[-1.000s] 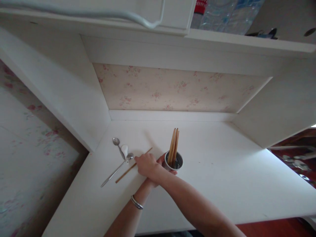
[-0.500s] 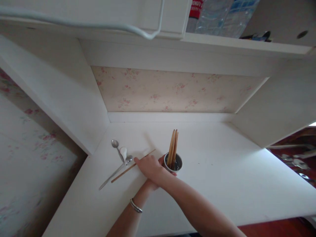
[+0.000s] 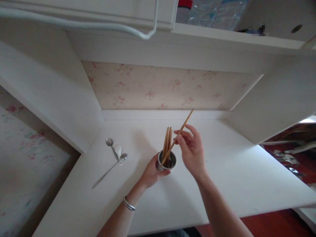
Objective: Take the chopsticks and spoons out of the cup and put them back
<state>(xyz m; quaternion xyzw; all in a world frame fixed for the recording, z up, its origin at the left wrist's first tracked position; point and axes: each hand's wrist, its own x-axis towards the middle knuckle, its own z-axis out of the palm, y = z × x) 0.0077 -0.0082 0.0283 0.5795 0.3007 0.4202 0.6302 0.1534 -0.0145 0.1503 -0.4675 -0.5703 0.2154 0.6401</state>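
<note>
While left hand (image 3: 150, 173) grips cup (image 3: 174, 161), right hand (image 3: 194, 152) pinches chopstick (image 3: 183, 127), long axis slanting up rightward

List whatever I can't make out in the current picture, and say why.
All in the head view:
Lower ends of the standing chopsticks: lost in the shadowed inside of the cup.
Some fingers of the left hand: behind the cup.
Tops of the clear bottles: cut off by the top edge.
Dark thing on the shelf: pixelated.
</note>
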